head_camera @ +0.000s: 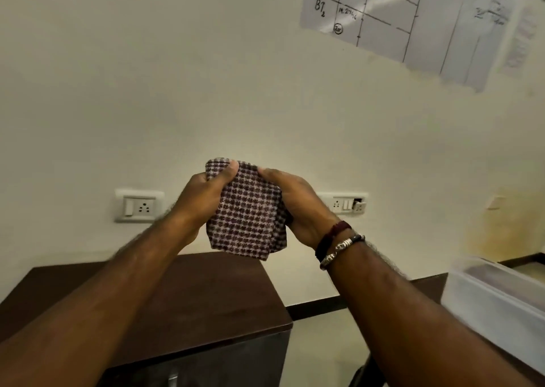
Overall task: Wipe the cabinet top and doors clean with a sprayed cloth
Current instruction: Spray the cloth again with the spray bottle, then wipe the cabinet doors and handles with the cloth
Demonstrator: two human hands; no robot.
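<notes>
— Folded maroon-and-white checked cloth (247, 209)?
— Gripped by left hand (203, 198) and right hand (298, 206), above dark brown wooden cabinet top (188, 304).
— Translucent plastic container (495, 298)?
— At four o'clock; contents unclear.

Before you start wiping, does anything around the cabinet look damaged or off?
Yes. The right wall socket panel has a module hanging askew at its right end, and the wall beyond it carries a yellowish stain. The cabinet top shows nothing odd.
</notes>
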